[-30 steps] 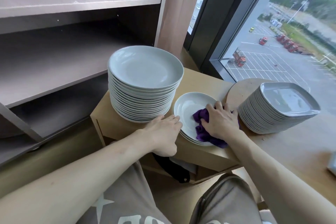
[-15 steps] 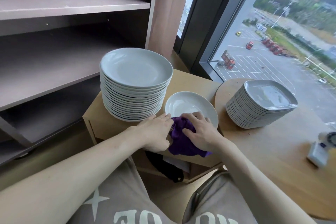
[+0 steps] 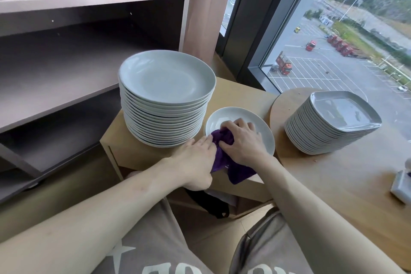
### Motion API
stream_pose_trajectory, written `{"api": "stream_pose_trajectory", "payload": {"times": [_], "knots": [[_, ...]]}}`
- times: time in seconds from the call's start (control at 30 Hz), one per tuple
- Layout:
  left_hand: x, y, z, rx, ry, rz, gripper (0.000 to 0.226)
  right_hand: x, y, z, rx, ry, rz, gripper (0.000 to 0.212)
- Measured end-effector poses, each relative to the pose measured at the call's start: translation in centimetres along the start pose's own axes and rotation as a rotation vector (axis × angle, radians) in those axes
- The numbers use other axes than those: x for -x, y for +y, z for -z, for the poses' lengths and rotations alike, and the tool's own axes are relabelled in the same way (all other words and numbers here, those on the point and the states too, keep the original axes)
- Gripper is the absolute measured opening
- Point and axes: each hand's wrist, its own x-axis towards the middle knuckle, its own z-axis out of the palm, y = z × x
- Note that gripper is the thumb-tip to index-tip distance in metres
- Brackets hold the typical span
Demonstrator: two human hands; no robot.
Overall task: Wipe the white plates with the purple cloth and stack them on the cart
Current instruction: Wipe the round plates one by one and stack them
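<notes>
A small white round plate (image 3: 262, 131) lies on the wooden cart top (image 3: 231, 93), on top of a low pile whose lower plates are mostly hidden. My right hand (image 3: 242, 140) grips the purple cloth (image 3: 222, 153) and presses it on the plate's near left part. The cloth's tail hangs over the cart's front edge. My left hand (image 3: 195, 160) rests at the plate's near left rim, fingers stretched toward the cloth. A tall stack of large white round plates (image 3: 164, 98) stands just left of the small plate.
A stack of squarish white plates (image 3: 331, 122) sits on the round wooden table (image 3: 333, 176) to the right. Dark empty shelves (image 3: 66, 55) stand at the left. A window (image 3: 333, 29) is behind. A white object (image 3: 400, 184) lies at the table's right edge. A black item (image 3: 209, 204) hangs under the cart top.
My right hand has dragged the cloth from the plate's right side across to its near left part. My left hand has stayed at the rim. The camera view shifted slightly.
</notes>
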Motion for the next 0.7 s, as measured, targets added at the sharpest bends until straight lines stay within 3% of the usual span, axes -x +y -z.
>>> {"api": "stream_pose_trajectory", "payload": {"times": [0.3, 0.7], "knots": [[0.0, 0.3, -0.1, -0.021, -0.024, -0.002, 0.084, -2.6, -1.8, -1.8, 0.178, 0.187, -0.12, 0.035], [0.1, 0.3, 0.3, -0.032, 0.002, 0.004, 0.079, -3.3, 1.4, 1.1, 0.427, 0.077, -0.165, 0.033]]}}
